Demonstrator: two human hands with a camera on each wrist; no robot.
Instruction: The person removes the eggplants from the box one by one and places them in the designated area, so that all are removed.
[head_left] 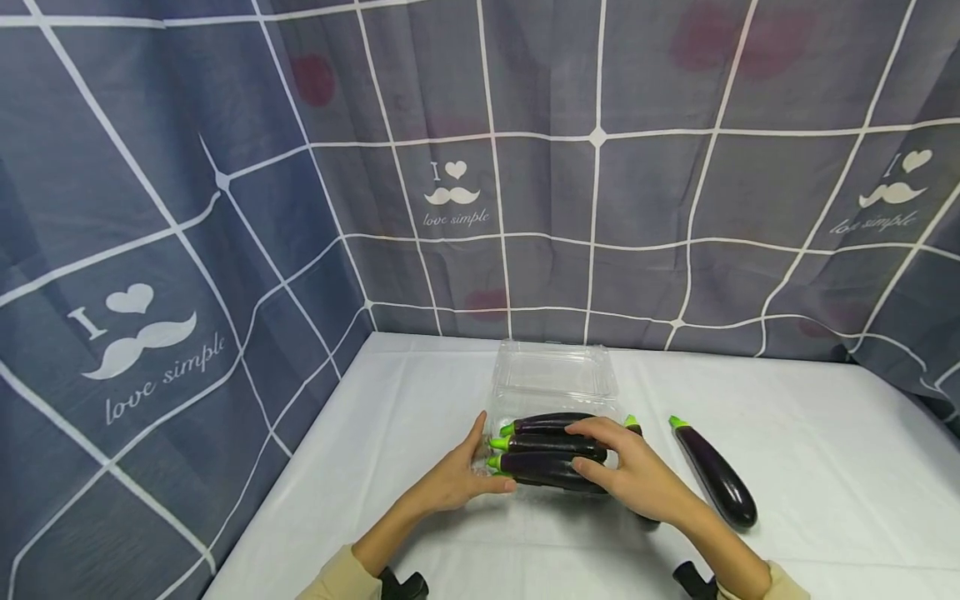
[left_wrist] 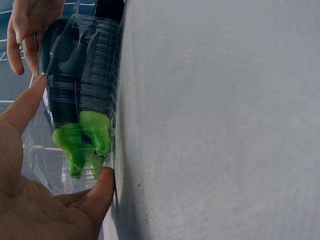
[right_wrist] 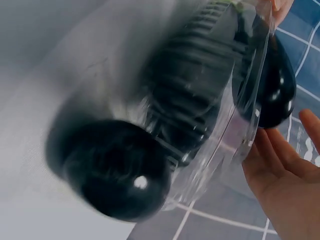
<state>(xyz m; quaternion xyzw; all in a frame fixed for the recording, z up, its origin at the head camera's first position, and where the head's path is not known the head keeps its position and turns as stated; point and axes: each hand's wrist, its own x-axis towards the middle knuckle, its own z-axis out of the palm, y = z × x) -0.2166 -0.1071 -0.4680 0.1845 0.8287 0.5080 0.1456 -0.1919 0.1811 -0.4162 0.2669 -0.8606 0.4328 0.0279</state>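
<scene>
A clear plastic clamshell box point(left_wrist: 55, 182) lies with its lid point(head_left: 555, 371) folded back, several dark purple eggplants point(head_left: 543, 469) side by side in it, green stems to the left. My left hand point(head_left: 453, 477) spans the box's left end, thumb along the front and index finger toward the back, both nearly straight. Over the eggplants' right ends is my right hand point(head_left: 637, 471), fingers extended and thumb spread apart; its fingertips meet one eggplant point(right_wrist: 277, 85) in the right wrist view. Another eggplant point(right_wrist: 120, 172) lies just right of the box, mostly hidden by this hand in the head view.
Farther right, a single eggplant point(head_left: 716, 475) lies slanted on the white tablecloth point(head_left: 840, 467). A grey checked curtain point(head_left: 540, 192) hangs behind the table, and a blue-grey one point(head_left: 150, 250) along its left side.
</scene>
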